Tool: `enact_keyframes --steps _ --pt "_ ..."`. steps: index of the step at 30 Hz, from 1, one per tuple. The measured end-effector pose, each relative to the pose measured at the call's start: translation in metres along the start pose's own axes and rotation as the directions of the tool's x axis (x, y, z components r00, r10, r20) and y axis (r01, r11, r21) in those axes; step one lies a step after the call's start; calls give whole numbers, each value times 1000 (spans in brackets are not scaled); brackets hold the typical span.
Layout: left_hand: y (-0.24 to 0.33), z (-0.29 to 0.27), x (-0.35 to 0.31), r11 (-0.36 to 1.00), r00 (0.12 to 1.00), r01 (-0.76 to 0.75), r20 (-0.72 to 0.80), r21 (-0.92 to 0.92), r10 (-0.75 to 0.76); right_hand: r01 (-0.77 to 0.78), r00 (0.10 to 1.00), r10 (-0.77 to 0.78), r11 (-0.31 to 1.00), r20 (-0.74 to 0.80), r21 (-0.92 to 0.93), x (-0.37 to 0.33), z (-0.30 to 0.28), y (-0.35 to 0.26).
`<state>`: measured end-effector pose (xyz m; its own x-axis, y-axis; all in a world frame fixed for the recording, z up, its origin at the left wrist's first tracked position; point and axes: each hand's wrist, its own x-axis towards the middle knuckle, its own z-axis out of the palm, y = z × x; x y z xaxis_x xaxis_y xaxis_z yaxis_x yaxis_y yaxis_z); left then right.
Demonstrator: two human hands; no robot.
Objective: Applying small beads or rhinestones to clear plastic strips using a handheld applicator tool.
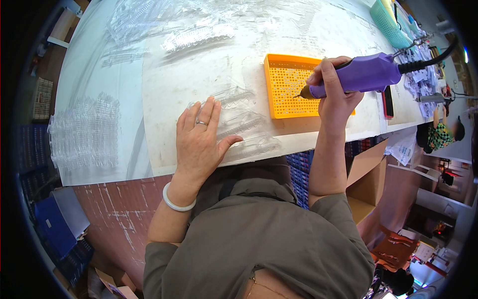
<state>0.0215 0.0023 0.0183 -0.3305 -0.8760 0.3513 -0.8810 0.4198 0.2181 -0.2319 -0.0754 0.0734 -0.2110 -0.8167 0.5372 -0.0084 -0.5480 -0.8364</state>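
A purple electric screwdriver [366, 74] is gripped in my right hand [334, 92]. Its bit points down into a yellow tray [271, 89] whose floor is full of small holes, many with tiny screws in them. My left hand [199, 132] lies flat on the table, fingers stretched out and thumb apart. Beside and partly under its fingers are several clear plastic pieces [241, 122], set out in short slanting rows. The exact form of these pieces is hard to make out.
Clear plastic pieces lie in a stack [84, 132] at the left and in a heap [199, 35] at the far side. A dark phone-like object [388, 103] and a teal basket [391, 25] are at the right. An open cardboard box [366, 182] stands below the table edge.
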Motion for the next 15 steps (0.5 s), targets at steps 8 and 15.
enact_keyframes --steps 8,15 --pt "-2 0 0 998 1000 14 -18 -62 -16 -28 1000 28 999 2 -40 2 10 -8" --pt "-4 -2 -3 997 999 35 -31 -71 -37 64 998 -66 981 3 185 16 37 -33"
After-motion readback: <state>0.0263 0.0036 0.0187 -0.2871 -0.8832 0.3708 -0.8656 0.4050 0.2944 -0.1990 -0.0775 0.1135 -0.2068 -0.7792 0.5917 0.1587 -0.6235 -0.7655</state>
